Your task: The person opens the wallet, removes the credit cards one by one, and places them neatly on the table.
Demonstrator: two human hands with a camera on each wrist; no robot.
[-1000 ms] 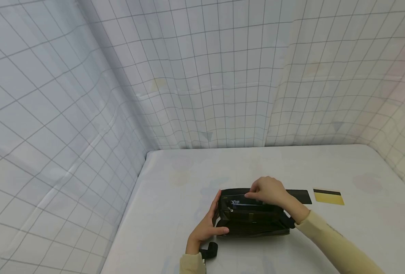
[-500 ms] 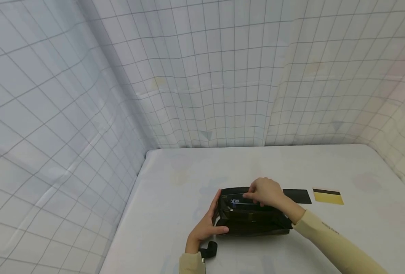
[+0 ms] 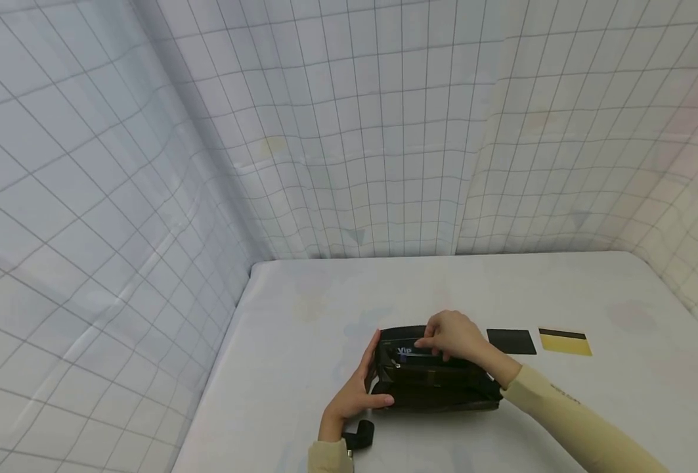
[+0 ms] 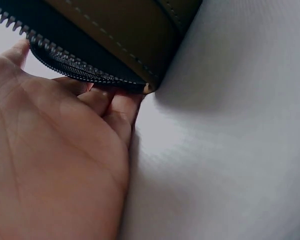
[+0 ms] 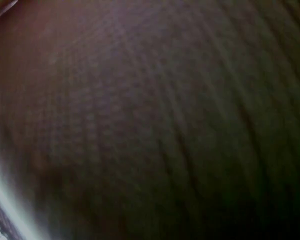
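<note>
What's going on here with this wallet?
A person has a black wallet open on a white table. The left hand holds it at its left end, while the right hand's fingers are at the Vip card inside; whether they pinch it is hard to tell. A black card and a yellow card lie on the table, to the right of the wallet.

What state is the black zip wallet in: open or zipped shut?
Open: the head view shows the zip wallet gaping with the Vip card visible inside, and the left wrist view shows its zipper teeth parted.
</note>
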